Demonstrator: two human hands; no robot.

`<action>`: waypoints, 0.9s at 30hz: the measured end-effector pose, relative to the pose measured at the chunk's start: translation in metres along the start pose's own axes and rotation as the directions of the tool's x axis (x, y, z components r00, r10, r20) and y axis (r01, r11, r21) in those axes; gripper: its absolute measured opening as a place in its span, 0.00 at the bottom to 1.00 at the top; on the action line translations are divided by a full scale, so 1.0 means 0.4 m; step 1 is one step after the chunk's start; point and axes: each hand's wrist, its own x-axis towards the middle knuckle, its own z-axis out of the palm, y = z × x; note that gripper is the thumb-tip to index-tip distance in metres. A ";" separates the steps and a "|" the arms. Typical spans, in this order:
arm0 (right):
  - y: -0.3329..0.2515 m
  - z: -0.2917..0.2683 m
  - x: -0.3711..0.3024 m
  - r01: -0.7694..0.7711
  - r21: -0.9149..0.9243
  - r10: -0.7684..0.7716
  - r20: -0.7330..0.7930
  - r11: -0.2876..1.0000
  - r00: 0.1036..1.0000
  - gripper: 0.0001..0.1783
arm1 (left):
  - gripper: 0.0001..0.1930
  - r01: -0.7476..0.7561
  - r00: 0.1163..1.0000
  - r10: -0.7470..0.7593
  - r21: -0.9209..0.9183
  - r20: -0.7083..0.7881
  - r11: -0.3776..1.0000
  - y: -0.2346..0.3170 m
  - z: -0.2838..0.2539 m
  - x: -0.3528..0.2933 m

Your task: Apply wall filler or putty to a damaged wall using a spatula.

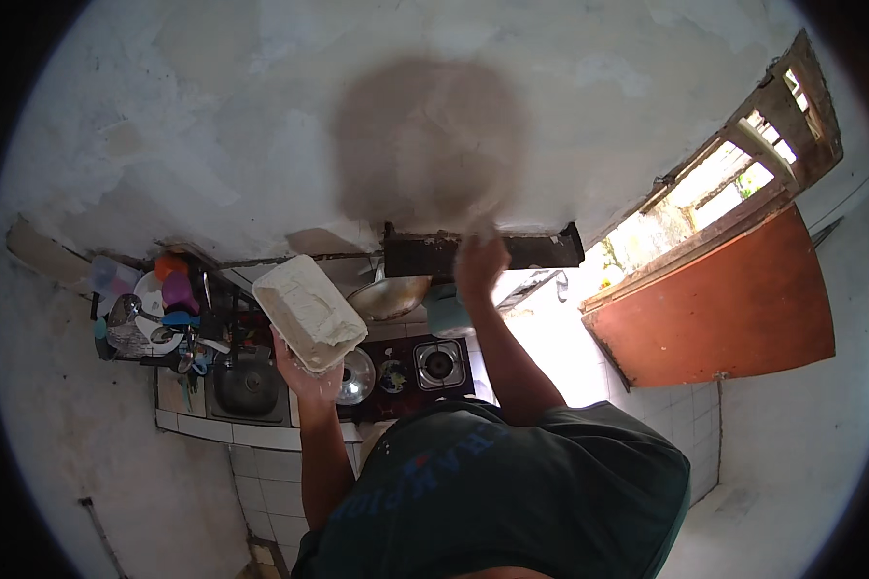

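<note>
My left hand (311, 382) is closed around the lower end of a light-coloured rectangular tub (282, 333), held tilted in front of the wall. Inside the tub lies a whitish paste (328, 317), smeared up its sides. Higher up, my right hand (481, 265) is raised against the patchy grey-white wall (212, 145), beside a dark ledge (541, 252). Its fingers are smeared by motion, so whether they hold anything cannot be made out. A large brownish shadow falls on the wall above it.
Below are a stove (440, 364), a silver lid (355, 376) and a sink (247, 388). A wok-like pan (392, 299) hangs under the ledge. Dishes and utensils (169, 309) crowd the left. At right are an orange-brown panel (724, 314) and a wooden-framed window (777, 154).
</note>
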 end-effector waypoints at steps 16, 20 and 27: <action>-0.299 0.100 -0.047 0.104 0.188 -0.129 0.124 0.977 0.984 0.19 | 0.30 0.013 0.995 -0.005 0.075 -0.095 0.997 0.017 0.003 0.003; -0.225 0.026 -0.083 0.133 0.184 -0.165 0.177 0.974 0.970 0.18 | 0.30 0.000 0.997 0.002 0.021 -0.079 1.000 0.017 -0.011 0.003; 0.047 -0.016 0.040 -0.063 0.127 0.082 -0.151 0.990 0.985 0.14 | 0.28 -0.032 0.998 0.034 0.028 -0.059 0.999 0.025 -0.024 -0.024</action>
